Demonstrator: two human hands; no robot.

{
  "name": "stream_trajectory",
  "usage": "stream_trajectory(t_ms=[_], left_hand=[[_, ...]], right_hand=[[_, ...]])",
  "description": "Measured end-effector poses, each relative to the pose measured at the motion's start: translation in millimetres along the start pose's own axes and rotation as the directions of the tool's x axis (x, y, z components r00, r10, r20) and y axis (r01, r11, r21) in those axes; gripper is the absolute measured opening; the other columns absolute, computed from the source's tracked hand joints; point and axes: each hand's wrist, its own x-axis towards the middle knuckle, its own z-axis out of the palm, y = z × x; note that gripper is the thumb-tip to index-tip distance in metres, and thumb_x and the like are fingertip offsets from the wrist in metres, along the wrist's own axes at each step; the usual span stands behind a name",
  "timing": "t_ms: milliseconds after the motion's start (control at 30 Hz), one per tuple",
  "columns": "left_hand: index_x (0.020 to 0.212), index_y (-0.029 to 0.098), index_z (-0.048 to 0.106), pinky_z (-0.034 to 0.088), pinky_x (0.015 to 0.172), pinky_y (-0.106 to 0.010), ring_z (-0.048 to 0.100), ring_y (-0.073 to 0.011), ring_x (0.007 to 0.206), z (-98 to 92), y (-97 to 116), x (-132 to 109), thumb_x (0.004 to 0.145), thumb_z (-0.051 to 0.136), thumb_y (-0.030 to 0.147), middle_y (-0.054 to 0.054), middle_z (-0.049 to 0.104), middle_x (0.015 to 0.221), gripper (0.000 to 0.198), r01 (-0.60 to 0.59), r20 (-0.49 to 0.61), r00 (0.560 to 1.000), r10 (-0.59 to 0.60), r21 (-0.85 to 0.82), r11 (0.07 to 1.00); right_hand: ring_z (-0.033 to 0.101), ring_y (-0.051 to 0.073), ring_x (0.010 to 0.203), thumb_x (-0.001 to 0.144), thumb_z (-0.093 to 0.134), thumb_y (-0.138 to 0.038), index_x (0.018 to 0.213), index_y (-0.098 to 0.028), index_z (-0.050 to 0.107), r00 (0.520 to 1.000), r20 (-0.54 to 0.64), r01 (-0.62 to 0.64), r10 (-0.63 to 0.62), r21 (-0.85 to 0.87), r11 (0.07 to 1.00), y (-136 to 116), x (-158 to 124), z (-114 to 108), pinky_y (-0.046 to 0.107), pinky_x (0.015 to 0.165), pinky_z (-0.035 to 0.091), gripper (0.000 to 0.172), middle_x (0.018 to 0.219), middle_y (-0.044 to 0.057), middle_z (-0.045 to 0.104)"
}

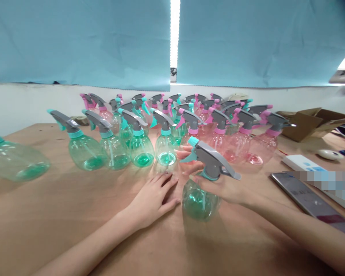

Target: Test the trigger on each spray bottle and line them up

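Head view, and we go straight to the right hand [218, 188], wrapped round the neck of a green spray bottle [200, 205], thumb on our side, fingers reaching round the far side. That bottle sits right of centre, nozzle pointing left, nearer us than the row; whether its base touches the table [74, 222], we cannot tell. Over to the left hand [152, 196]: palm down on the table, fingers loosely spread, nothing in its grasp, near the held bottle. Beyond both hands we see green bottles [142, 151] lined up on the left, pink bottles [237, 145] on the right, more packed behind. A lone green bottle [14, 163] is cut off at the left edge. Out right we have a phone [307, 199], a white mouse [330, 155] and a cardboard box [304, 124]; blue curtains [80, 42] hang behind everything.
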Motion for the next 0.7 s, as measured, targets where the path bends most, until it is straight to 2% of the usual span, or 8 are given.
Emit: stream_trajectory(t_ms=[233,333,433,567,700], left_hand=[[0.137,0.020,0.048,0.032,0.108,-0.050,0.037,-0.0318,0.135,-0.9,0.4,-0.2,0.094,0.050,0.048,-0.013,0.045,0.144,0.051,-0.005,-0.006,1.000,0.005,-0.017,1.000],[0.137,0.020,0.048,0.031,0.109,-0.050,0.036,-0.0320,0.135,-0.8,0.0,-0.2,0.094,0.049,0.048,-0.012,0.045,0.144,0.051,-0.004,-0.010,1.000,0.003,-0.026,1.000],[0.137,0.021,0.048,0.031,0.109,-0.051,0.035,-0.0324,0.135,-0.9,0.0,0.0,0.094,0.050,0.048,-0.012,0.044,0.145,0.051,-0.002,-0.003,1.000,0.001,-0.025,1.000],[0.136,0.020,0.050,0.030,0.109,-0.051,0.036,-0.0325,0.135,-1.3,0.5,0.3,0.094,0.051,0.048,-0.013,0.044,0.144,0.051,-0.008,0.000,1.000,0.008,-0.009,1.000],[0.137,0.019,0.049,0.032,0.109,-0.051,0.038,-0.0325,0.134,-1.8,1.2,0.8,0.094,0.051,0.048,-0.014,0.044,0.144,0.052,0.005,0.007,1.000,-0.005,-0.007,1.000]], right_hand=[[0.067,0.018,0.082,0.074,0.053,-0.017,0.086,-0.025,0.059,1.000,-0.012,-0.025,0.025,-0.002,1.000,-4.4,0.6,0.4,0.036,0.077,0.060,0.015,0.092,0.002,0.067],[0.068,0.017,0.079,0.073,0.051,-0.015,0.091,-0.025,0.060,0.999,-0.001,-0.035,0.035,0.036,0.999,-4.9,0.8,1.0,0.034,0.076,0.060,0.023,0.095,0.001,0.069],[0.068,0.016,0.080,0.071,0.049,-0.015,0.094,-0.026,0.062,0.999,0.012,-0.049,0.048,0.052,0.997,-6.1,1.2,1.0,0.031,0.073,0.059,0.028,0.089,0.000,0.069],[0.067,0.014,0.071,0.069,0.048,-0.015,0.077,-0.024,0.058,0.999,0.006,-0.046,0.046,0.050,0.998,-9.1,1.7,0.5,0.026,0.066,0.058,0.016,0.080,-0.001,0.066],[0.066,0.016,0.076,0.068,0.050,-0.016,0.069,-0.024,0.053,0.998,-0.056,-0.015,0.015,-0.007,1.000,-12.3,1.4,0.1,0.025,0.065,0.057,0.008,0.082,0.000,0.063]])
